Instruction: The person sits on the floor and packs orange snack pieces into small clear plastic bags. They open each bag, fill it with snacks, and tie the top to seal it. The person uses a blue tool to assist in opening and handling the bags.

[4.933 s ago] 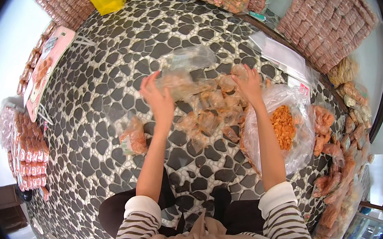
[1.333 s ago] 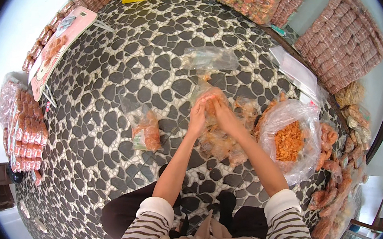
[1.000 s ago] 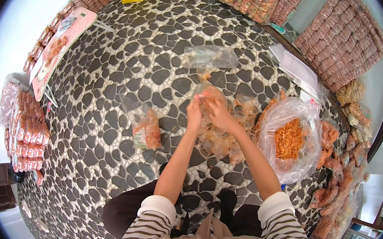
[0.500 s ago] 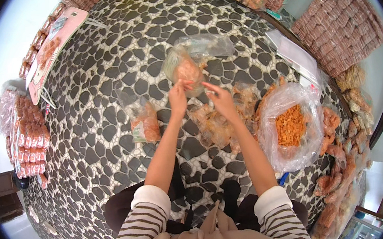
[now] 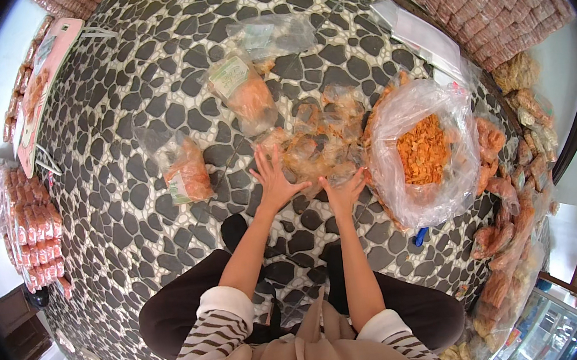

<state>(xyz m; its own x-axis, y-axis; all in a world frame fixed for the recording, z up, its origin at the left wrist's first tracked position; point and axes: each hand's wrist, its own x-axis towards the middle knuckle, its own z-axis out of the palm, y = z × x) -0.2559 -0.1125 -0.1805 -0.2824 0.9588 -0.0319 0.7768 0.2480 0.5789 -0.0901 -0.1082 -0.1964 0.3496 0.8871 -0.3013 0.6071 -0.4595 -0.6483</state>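
While both bare hands lie loose, fingers spread and closed around nothing that I can see, the left hand (image 5: 276, 183) and the right hand (image 5: 343, 192) reach to the near edge of a low heap of small, clear plastic packets (image 5: 327, 148) with orange pieces inside. I can't tell whether the fingertips press on the heap or just hover over it. Beyond the left hand lies a clear plastic bag with a pale label and orange filling (image 5: 244, 97), and past that a flat, transparent plastic bag (image 5: 277, 35). Off to the left hand's left, a second labelled, orange-filled bag (image 5: 190, 176) lies on the black-and-white stone-patterned floor (image 5: 112, 139). To the right hand's right sits a wide-mouthed, clear plastic sack (image 5: 459, 189) of orange chips (image 5: 424, 150), a small blue object (image 5: 420, 236) near it.
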